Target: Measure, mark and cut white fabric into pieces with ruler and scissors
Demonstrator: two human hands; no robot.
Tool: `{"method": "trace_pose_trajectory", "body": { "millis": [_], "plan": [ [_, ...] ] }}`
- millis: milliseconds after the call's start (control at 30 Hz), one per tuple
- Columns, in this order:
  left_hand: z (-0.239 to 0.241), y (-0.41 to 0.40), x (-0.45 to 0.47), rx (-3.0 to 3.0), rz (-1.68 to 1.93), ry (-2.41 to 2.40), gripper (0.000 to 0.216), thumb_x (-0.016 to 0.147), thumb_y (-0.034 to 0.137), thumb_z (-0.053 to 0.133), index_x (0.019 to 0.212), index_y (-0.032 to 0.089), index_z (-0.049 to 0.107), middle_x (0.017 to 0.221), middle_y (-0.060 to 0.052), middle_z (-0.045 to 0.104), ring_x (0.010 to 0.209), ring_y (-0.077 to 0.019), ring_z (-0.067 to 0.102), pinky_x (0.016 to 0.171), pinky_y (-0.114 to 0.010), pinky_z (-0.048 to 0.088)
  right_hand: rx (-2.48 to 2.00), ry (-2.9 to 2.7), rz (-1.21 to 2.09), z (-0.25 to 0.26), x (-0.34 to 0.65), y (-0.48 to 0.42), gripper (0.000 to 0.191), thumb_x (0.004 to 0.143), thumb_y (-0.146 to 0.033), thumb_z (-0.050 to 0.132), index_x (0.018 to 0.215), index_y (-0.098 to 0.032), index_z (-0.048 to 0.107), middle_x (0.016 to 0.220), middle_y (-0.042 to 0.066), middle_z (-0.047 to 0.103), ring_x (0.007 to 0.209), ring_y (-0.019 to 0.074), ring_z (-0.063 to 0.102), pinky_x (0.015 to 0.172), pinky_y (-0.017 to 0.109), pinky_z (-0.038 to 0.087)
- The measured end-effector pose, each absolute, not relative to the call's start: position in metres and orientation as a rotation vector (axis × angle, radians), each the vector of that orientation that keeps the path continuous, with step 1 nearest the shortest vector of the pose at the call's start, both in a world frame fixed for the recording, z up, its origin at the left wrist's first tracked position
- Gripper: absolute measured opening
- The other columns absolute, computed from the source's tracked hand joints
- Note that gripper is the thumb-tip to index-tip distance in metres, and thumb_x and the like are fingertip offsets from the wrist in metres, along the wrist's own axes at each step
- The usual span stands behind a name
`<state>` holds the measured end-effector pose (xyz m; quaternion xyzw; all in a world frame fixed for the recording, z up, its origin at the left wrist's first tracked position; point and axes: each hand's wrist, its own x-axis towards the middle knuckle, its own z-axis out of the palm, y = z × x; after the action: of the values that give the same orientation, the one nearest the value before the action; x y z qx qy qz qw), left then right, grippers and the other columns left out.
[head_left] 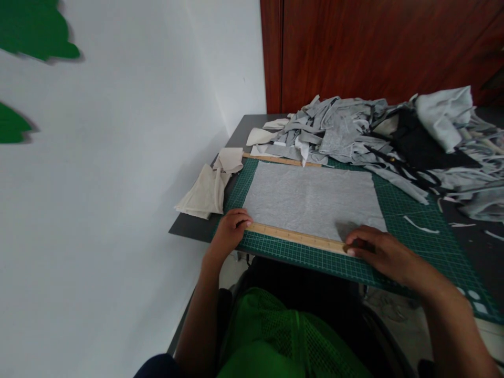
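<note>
A rectangle of light grey fabric (311, 197) lies flat on a green cutting mat (417, 241). Along its near edge runs a wooden ruler (295, 235). My left hand (233, 228) pinches the ruler's left end, by the fabric's near left corner. At the ruler's other end, my right hand (378, 252) grips it between thumb and curled fingers. A second wooden strip (283, 159) lies along the fabric's far edge.
Grey fabric scraps (338, 126) are heaped at the back, with black scissors (409, 170) and black cloth (425, 142) on the right. Folded cream cloth (207, 191) lies at the left table edge, beside a white wall (118, 210). A thin offcut (420, 226) rests on the mat.
</note>
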<state>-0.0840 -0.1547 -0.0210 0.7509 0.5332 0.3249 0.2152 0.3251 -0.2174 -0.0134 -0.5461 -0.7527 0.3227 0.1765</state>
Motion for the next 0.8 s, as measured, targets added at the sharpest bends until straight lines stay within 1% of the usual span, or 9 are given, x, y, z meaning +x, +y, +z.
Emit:
{"method": "trace_pose_trajectory", "body": {
  "millis": [267,433,533,700,800],
  "plan": [
    [-0.021,-0.153,-0.084,2.094,0.883,1.466,0.017,0.086,0.015,0.061,0.086,0.021,0.077,0.103,-0.005,0.074,0.109,-0.0217,0.068,0.104,-0.044,0.053,-1.576,-2.069,0.972,-0.009,0.323,-0.221,0.019,0.092,-0.042,0.06,0.086,-0.026,0.069,0.089,0.004,0.07,0.085,0.0239,0.064,0.077,0.037,0.049],
    [-0.022,-0.152,-0.082,2.112,0.871,1.474,0.017,0.085,0.015,0.062,0.085,0.022,0.077,0.101,-0.005,0.073,0.108,-0.022,0.067,0.104,-0.044,0.053,-1.585,-2.04,1.027,-0.009,0.325,-0.221,0.017,0.092,-0.039,0.06,0.087,-0.025,0.068,0.086,0.003,0.069,0.082,0.0224,0.063,0.073,0.035,0.048],
    [-0.022,-0.152,-0.081,2.118,0.866,1.483,0.016,0.086,0.018,0.062,0.085,0.022,0.077,0.103,-0.005,0.072,0.109,-0.0228,0.066,0.105,-0.045,0.052,-1.591,-2.004,1.045,-0.009,0.326,-0.221,0.016,0.09,-0.039,0.061,0.087,-0.026,0.068,0.086,0.003,0.069,0.082,0.0221,0.063,0.073,0.035,0.048],
    [-0.017,-0.154,-0.078,2.153,0.82,1.527,0.017,0.085,0.017,0.059,0.083,0.022,0.075,0.101,-0.005,0.072,0.107,-0.0232,0.065,0.105,-0.044,0.051,-1.603,-1.99,1.009,-0.008,0.323,-0.221,0.016,0.089,-0.04,0.062,0.084,-0.026,0.068,0.085,0.003,0.068,0.081,0.0219,0.063,0.072,0.034,0.048],
    [-0.012,-0.158,-0.064,2.23,0.748,1.628,0.015,0.088,0.018,0.059,0.079,0.022,0.07,0.096,-0.006,0.069,0.105,-0.0244,0.064,0.103,-0.044,0.051,-1.626,-2.012,0.955,-0.006,0.321,-0.221,0.015,0.089,-0.038,0.061,0.083,-0.026,0.068,0.084,0.004,0.068,0.082,0.023,0.063,0.072,0.035,0.048]
  ]
}}
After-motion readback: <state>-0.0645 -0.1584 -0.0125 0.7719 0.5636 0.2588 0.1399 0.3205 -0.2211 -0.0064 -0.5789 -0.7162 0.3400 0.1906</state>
